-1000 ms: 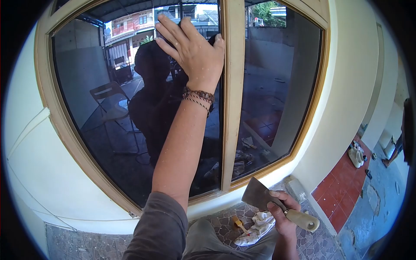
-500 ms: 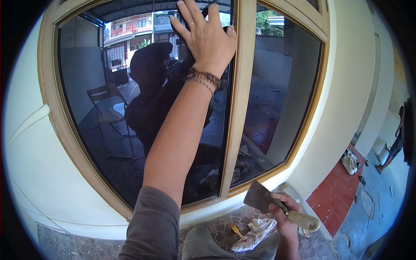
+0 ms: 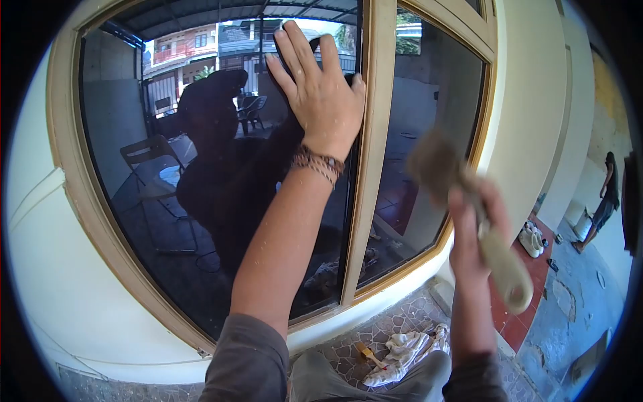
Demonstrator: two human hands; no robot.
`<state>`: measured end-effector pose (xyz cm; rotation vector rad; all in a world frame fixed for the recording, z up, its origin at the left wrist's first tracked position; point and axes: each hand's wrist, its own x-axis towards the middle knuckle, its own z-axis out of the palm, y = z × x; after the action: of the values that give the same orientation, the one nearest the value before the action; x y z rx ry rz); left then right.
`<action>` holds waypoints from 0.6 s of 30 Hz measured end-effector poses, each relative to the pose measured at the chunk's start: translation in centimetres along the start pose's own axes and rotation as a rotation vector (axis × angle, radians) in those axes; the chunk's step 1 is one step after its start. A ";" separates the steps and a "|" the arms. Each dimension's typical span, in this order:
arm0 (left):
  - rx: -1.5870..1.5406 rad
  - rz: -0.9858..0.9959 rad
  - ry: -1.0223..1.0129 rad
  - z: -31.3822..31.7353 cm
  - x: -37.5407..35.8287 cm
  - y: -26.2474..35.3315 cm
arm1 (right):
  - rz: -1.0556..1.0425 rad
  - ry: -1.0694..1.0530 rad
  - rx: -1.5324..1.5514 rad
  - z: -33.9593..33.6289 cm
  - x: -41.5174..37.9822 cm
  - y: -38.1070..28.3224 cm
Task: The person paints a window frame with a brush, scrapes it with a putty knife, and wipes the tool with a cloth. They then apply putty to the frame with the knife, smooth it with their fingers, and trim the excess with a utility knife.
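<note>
My left hand (image 3: 326, 100) lies flat with fingers spread against the dark window pane (image 3: 161, 221), close to the upright wooden bar (image 3: 372, 147). Two bracelets circle that wrist. In my right hand (image 3: 472, 228) is a putty knife (image 3: 502, 268) with a pale handle and a wide blade, raised in front of the right-hand pane (image 3: 418, 187). Motion blurs the blade and the fingers. The blade looks apart from the glass, though its exact distance is hard to judge.
On the stone-patterned floor lie a white cloth (image 3: 402, 355) and a brush with a yellowish handle (image 3: 368, 353). Pale shoes (image 3: 530, 241) sit on red tiles (image 3: 514, 321) at the right. Farther off, another person (image 3: 606, 201) stands near the wall.
My right hand has lifted the putty knife from low by the sill to the height of the right pane. My left hand stays on the glass while the view has shifted slightly.
</note>
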<state>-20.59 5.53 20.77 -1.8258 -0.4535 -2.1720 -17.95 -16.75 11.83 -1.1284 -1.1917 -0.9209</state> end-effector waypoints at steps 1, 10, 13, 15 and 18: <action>-0.010 -0.004 -0.028 -0.2 -1.1 0.0 | -0.043 0.060 0.073 2.0 2.3 -0.1; 0.098 0.179 -0.302 -0.7 -7.6 -0.2 | 0.022 -0.084 0.138 10.7 15.3 0.9; 0.061 0.183 -0.327 -0.9 -7.8 -0.6 | 0.019 -0.050 -0.101 11.1 15.9 0.3; 0.055 0.207 -0.337 -1.0 -7.8 -0.8 | 0.153 -0.169 -0.012 11.0 17.1 0.2; 0.021 0.215 -0.298 -0.6 -8.2 -1.0 | 0.062 -0.151 -0.015 11.4 17.1 -0.1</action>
<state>-20.10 6.19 12.49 -2.0895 -0.3205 -1.7578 -17.77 -5.15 28.74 -1.2584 -1.2658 -0.8096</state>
